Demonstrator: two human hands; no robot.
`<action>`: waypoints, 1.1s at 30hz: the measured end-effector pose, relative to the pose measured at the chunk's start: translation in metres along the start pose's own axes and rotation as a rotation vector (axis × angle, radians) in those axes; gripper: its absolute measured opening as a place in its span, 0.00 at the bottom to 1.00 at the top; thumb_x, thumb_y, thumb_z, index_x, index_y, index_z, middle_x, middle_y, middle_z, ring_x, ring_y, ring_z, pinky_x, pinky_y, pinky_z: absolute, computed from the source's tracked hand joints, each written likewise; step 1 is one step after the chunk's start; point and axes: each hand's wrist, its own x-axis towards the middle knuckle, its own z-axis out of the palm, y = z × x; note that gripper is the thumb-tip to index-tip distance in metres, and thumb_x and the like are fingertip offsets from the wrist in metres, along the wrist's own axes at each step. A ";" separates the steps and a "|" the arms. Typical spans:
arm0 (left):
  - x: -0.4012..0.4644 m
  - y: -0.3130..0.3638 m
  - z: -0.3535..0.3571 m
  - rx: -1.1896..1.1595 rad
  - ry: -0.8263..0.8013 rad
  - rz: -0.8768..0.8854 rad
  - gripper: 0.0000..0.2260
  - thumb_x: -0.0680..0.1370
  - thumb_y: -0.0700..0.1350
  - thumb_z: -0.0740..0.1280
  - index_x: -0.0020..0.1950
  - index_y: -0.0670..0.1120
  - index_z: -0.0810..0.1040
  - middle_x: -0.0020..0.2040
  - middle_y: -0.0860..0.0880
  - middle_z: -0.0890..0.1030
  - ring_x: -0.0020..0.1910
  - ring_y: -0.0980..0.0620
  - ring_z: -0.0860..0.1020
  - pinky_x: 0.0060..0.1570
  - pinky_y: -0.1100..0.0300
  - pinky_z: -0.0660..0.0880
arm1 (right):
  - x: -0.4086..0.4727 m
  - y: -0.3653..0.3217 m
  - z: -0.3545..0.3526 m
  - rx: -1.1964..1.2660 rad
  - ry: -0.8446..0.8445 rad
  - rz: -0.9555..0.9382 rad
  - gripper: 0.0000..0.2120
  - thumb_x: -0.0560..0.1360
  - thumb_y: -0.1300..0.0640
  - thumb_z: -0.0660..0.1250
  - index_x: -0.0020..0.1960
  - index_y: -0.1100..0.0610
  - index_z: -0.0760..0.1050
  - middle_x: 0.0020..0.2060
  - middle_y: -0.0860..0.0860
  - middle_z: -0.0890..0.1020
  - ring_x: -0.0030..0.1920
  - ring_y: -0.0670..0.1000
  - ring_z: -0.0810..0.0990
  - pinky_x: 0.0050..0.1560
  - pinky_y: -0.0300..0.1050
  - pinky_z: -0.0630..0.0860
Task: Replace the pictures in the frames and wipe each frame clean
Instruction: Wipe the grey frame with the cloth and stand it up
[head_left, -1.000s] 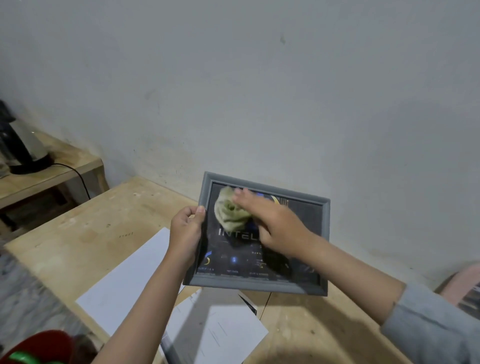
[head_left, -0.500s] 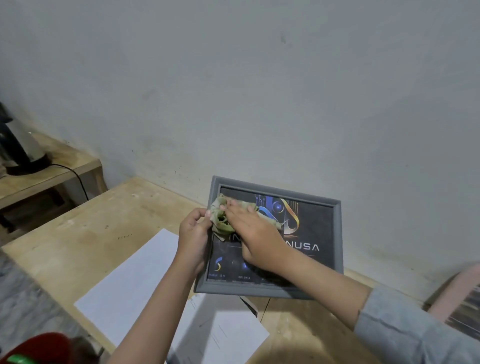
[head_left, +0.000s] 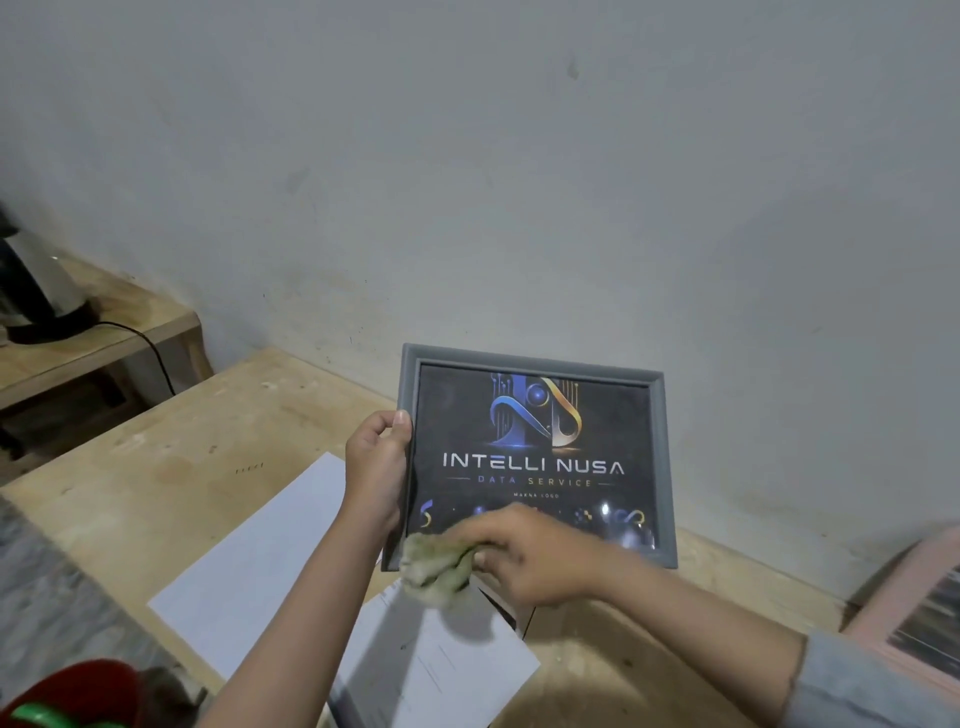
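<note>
A grey picture frame (head_left: 664, 441) holds a dark picture (head_left: 535, 447) with a blue and gold logo and the words INTELLI NUSA. The frame is lifted above the wooden table (head_left: 171, 457), tilted toward me. My left hand (head_left: 376, 467) grips its left edge, thumb on the front. My right hand (head_left: 524, 556) presses a crumpled greenish cloth (head_left: 436, 566) against the frame's lower left corner, covering part of the bottom edge.
White paper sheets (head_left: 254, 561) lie on the table under my arms. A kettle (head_left: 36, 291) with a black cord stands on a lower wooden shelf at the left. A red object (head_left: 78, 691) sits at the bottom left, a pink object (head_left: 914, 613) at the right. The wall is close behind.
My right hand has dragged the cloth from the frame's upper left down to its lower left corner, uncovering the picture. The frame has tilted more upright and shifted slightly right.
</note>
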 end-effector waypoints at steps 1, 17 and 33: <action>0.000 -0.001 -0.001 0.011 -0.004 -0.001 0.12 0.80 0.43 0.62 0.37 0.45 0.73 0.33 0.47 0.75 0.32 0.49 0.72 0.37 0.57 0.70 | 0.001 -0.003 -0.012 0.070 -0.020 0.055 0.19 0.76 0.67 0.57 0.61 0.52 0.76 0.51 0.46 0.83 0.48 0.43 0.80 0.53 0.39 0.75; 0.002 0.010 -0.005 -0.084 -0.025 0.024 0.11 0.79 0.41 0.64 0.36 0.44 0.73 0.36 0.43 0.73 0.37 0.48 0.71 0.42 0.55 0.71 | 0.038 0.020 -0.008 -0.687 0.337 -0.297 0.34 0.63 0.68 0.52 0.71 0.62 0.65 0.70 0.60 0.67 0.70 0.58 0.66 0.66 0.57 0.64; 0.012 0.013 -0.024 0.237 0.088 0.167 0.09 0.80 0.47 0.63 0.42 0.45 0.75 0.34 0.45 0.76 0.32 0.47 0.74 0.36 0.53 0.73 | 0.019 -0.005 -0.053 -0.078 0.463 -0.080 0.26 0.69 0.69 0.57 0.66 0.58 0.73 0.57 0.49 0.80 0.56 0.51 0.78 0.59 0.41 0.74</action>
